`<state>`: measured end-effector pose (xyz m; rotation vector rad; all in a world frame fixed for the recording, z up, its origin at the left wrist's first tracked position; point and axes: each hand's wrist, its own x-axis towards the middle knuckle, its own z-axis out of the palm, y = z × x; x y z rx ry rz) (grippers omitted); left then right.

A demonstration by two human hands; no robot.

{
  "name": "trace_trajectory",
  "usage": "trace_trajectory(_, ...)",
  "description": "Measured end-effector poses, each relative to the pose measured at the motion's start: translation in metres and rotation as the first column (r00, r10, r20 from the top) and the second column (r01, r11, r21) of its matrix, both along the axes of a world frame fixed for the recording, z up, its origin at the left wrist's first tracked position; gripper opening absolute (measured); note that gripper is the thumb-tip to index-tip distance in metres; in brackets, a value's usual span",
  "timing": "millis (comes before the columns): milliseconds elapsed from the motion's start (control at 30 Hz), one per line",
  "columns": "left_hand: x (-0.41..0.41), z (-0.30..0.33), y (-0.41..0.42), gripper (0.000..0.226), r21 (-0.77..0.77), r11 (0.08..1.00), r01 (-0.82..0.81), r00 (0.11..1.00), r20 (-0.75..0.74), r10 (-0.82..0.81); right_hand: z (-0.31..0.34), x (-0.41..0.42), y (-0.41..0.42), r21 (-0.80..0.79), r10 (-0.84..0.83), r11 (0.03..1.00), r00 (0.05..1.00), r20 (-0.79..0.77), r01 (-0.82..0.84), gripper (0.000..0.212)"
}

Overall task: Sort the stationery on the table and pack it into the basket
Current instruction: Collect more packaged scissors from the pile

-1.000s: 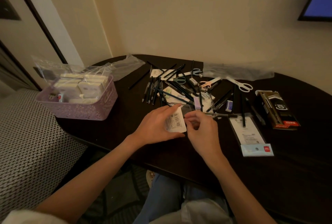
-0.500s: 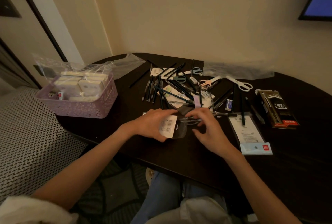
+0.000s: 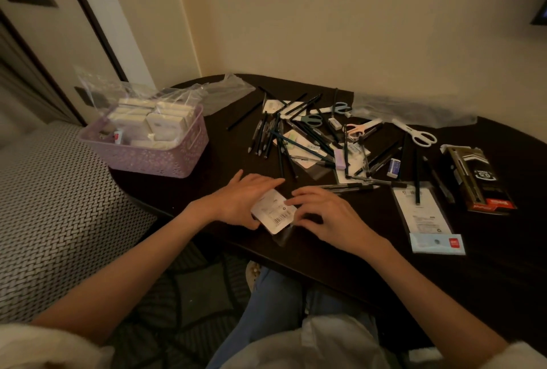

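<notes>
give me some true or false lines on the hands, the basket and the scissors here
1. Both hands are on a white barcoded packet near the table's front edge. True: the left hand and the right hand both touch it.
2. The purple basket holds nothing. False: it holds pale boxes in a clear bag.
3. The basket sits at the table's left end. True.
4. The white scissors lie in the basket. False: they lie on the table, right of the pen pile.
5. The right hand holds a pen. False: its fingers rest on the packet.
</notes>
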<state>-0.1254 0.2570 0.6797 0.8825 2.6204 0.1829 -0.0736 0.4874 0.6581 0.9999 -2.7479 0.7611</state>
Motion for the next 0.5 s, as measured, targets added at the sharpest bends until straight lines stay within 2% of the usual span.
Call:
trace_trajectory(100,0.014,-0.003,-0.014,0.081,0.0,0.991,-0.134,0.982,-0.131,0.133,-0.001,0.004,-0.004,-0.014,0.023,1.0,0.993,0.116,-0.022,0.01)
trace_trajectory(167,0.029,-0.008,-0.018,0.066,0.152,0.975,-0.163,0.959,-0.208,0.193,-0.004,0.005,-0.007,-0.017,0.017,1.0,0.987,0.161,-0.015,0.013)
trace_trajectory(267,0.056,-0.02,-0.015,0.039,0.404,0.914,-0.021,0.942,-0.299,0.154,-0.011,0.006,-0.011,-0.041,0.007,0.999,0.984,0.177,0.0,0.013)
trace_trajectory(367,0.069,-0.035,-0.01,0.043,0.43,0.901,0.059,0.945,-0.315,0.089,-0.014,0.005,-0.013,-0.057,0.007,0.998,0.986,0.166,0.002,0.012)
trace_trajectory(500,0.069,-0.043,-0.007,0.043,0.467,0.884,0.026,0.939,-0.315,0.139,-0.015,0.004,-0.013,-0.063,0.002,0.998,0.982,0.189,0.01,0.013)
